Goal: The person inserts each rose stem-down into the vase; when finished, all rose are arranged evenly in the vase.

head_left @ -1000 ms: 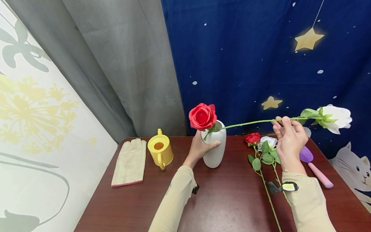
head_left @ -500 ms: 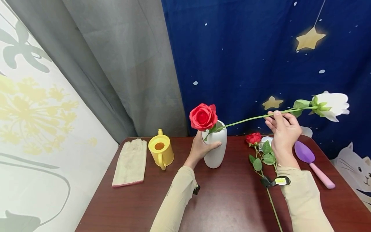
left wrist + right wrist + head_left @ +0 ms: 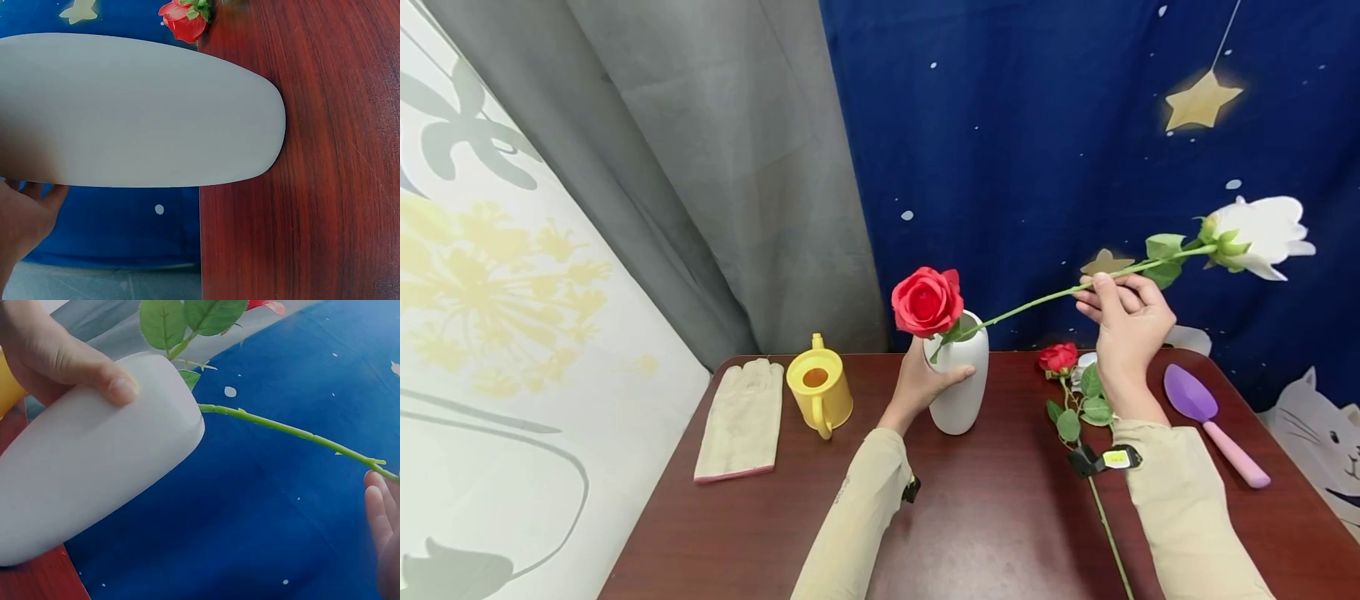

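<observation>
Two bare hands, left hand [image 3: 920,383] and right hand [image 3: 1123,321], no rings or gloves worn. Both arms in long beige sleeves [image 3: 857,517] of thin fabric, loosely wrinkled, reaching the wrists. Small black clip-on device at each cuff; the right one [image 3: 1103,459] carries a yellow label.

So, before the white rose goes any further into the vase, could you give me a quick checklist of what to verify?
1. Vase steadied: the left hand grips its side, and it stands upright on the table. Ok.
2. Stem held: the right hand pinches the white rose by its stem. Ok.
3. Stem tip in the mouth: the right wrist view shows the stem entering the opening. Ok.
4. Stem angle: it leans far out to the right, not upright. Not ok.
5. Room beside the red rose already in the vase. Cannot tell.
6. Depth of the stem inside. Cannot tell.
</observation>
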`<state>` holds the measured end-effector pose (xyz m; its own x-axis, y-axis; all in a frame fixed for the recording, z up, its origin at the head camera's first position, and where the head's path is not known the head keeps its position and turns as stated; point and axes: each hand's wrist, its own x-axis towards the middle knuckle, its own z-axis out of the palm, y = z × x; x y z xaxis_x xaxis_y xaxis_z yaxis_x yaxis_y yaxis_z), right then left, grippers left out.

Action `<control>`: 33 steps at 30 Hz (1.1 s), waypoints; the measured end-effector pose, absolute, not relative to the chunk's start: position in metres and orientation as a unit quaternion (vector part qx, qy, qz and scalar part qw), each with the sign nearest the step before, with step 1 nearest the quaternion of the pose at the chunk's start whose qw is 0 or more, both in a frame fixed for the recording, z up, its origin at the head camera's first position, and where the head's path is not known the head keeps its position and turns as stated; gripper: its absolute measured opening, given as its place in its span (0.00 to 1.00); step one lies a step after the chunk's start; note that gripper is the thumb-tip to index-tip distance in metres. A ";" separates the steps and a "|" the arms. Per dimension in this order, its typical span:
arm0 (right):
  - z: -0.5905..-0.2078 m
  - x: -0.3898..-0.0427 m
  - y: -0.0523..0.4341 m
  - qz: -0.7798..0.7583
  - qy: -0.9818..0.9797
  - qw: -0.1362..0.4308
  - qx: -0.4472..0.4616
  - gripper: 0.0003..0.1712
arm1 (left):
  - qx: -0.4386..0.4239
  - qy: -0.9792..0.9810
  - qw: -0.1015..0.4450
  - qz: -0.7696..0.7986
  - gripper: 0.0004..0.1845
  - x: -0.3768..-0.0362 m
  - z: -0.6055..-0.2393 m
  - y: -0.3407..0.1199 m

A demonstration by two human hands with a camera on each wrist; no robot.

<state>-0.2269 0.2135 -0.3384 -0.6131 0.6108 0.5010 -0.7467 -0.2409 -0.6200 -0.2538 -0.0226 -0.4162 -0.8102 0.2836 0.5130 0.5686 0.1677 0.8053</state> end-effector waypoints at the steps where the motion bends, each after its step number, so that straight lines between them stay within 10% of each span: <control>1: -0.336 -0.227 0.212 0.779 -0.447 0.432 0.083 0.12 | -0.283 -0.753 0.124 -0.581 0.41 -0.257 -0.420 -0.022; 33: -0.344 -0.212 0.160 0.632 -0.668 0.383 0.086 0.12 | -0.278 -0.753 0.118 -0.584 0.40 -0.253 -0.417 -0.022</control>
